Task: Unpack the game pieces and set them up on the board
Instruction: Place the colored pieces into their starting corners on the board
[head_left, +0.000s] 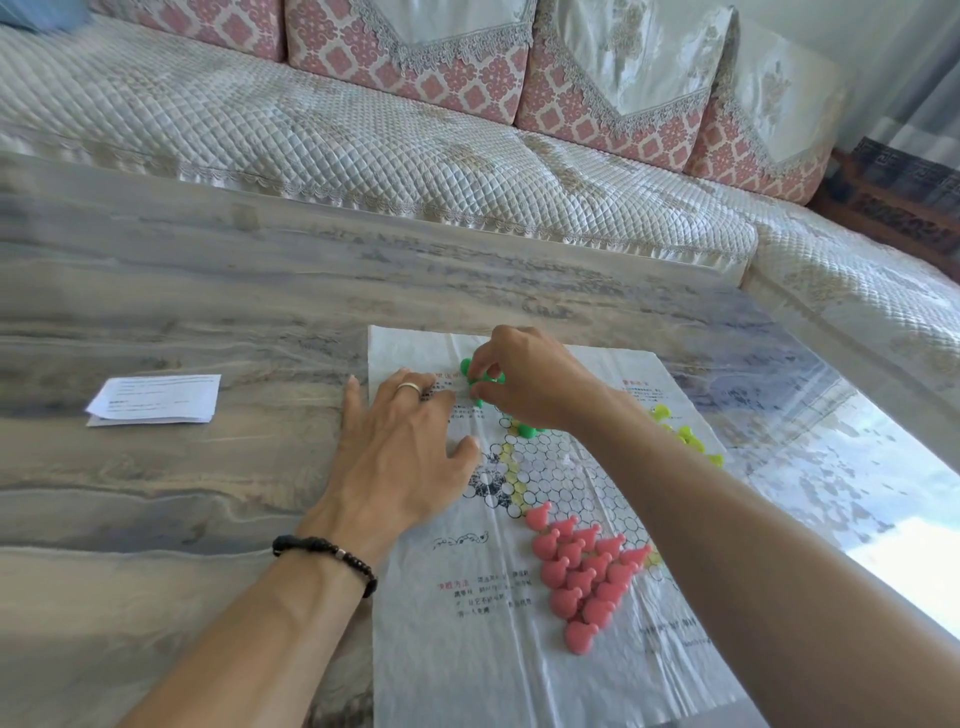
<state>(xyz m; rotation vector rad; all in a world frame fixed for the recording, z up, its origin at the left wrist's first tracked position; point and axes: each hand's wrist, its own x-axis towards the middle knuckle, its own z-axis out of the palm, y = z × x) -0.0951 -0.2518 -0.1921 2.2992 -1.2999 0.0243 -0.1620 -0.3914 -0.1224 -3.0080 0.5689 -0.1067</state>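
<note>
Head view: the right hand is curled, its fingertips pinching green plastic game pieces at the far corner of the thin white plastic-sheet game board. How many pieces the pinch holds cannot be told; the fingers hide most of them. Just nearer than the grip, more green pieces sit on the printed grid of circles, partly hidden under the right wrist.

Left of the grip, the left hand lies flat with its fingers straight and spread, pressing the left edge of the board sheet onto the grey veined marble-pattern table. It holds nothing. A silver ring is on one finger, and a black beaded bracelet circles the left wrist.

Right of the grip, beyond the right forearm, a row of yellow-green plastic game pieces runs along the board's right side. Nearer than the grip, a triangular cluster of pink pear-shaped plastic game pieces stands packed together on the near point of the grid.

Well apart to the left of the grip, a folded white paper leaflet lies on the table. Beyond the table is a quilted cream sofa with pink patterned back cushions.
</note>
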